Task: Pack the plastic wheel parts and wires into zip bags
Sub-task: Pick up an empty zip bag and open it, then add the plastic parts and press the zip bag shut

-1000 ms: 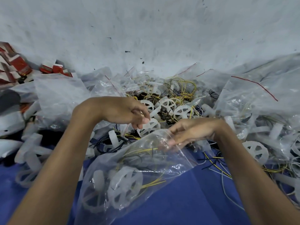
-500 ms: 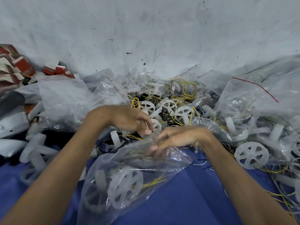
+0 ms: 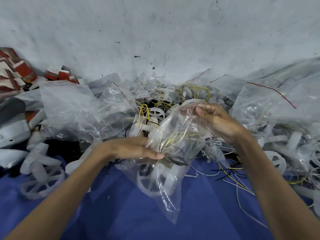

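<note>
The bag (image 3: 174, 129) has risen from lying slack to hanging upright over the desk (image 3: 112, 217), so its wheel (image 3: 147, 183) and wires (image 3: 176, 141) sink low, which looks ready for sealing. The right hand (image 3: 218, 122) pinches its top edge, and the left hand (image 3: 131, 148) grips its side between thumb and fingers.

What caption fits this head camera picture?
Left hand and right hand hold a zip bag of wheels and wires.

We find no text, label, brand or number that we can read. The red and white cartons (image 3: 20, 73), far left of the zip bag (image 3: 180, 129), show only coloured patches, too blurred for us to make out any letters.
</note>
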Tool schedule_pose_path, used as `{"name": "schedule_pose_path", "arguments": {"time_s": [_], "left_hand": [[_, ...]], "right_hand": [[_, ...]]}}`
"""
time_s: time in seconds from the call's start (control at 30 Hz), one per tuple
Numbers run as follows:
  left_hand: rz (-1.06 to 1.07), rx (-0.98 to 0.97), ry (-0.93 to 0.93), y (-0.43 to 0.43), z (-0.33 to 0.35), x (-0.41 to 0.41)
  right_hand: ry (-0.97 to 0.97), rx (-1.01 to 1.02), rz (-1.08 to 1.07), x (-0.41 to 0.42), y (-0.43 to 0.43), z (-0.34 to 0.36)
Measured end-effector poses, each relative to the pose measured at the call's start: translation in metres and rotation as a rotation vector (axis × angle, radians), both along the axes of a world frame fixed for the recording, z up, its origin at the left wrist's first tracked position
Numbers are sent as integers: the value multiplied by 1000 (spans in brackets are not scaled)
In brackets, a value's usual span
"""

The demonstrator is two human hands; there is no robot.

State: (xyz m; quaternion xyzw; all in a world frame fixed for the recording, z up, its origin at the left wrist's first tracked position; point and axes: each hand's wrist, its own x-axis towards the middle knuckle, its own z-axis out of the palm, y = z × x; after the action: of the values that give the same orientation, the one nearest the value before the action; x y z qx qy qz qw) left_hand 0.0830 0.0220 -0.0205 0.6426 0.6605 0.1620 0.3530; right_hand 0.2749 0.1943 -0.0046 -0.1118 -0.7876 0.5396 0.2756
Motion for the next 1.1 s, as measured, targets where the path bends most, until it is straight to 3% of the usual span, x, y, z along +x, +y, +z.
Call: {"name": "schedule_pose_path", "arguments": {"time_s": [0.2,0.4,0.53,0.63,0.77,0.9,1.1], "left_hand": [[124,147,14,0,3,-7],[4,368,439,-32,62,-15],[20,143,431,-48,90,2],[52,279,337,-25,78,20],[-85,410,388,16,48,43],[-221,366,375,48,26,68],[-239,337,369,55,6,68]], "right_hand": [[73,7,-48,-2,-6,4],[144,-27,133,3,-8,12],[-282,213,191,12,-7,17],[-550,341,191,16,-2,14],[-674,315,144,25,8,9],[-612,279,-1,32,22,9],[-369,258,-307,28,35,2]]}}
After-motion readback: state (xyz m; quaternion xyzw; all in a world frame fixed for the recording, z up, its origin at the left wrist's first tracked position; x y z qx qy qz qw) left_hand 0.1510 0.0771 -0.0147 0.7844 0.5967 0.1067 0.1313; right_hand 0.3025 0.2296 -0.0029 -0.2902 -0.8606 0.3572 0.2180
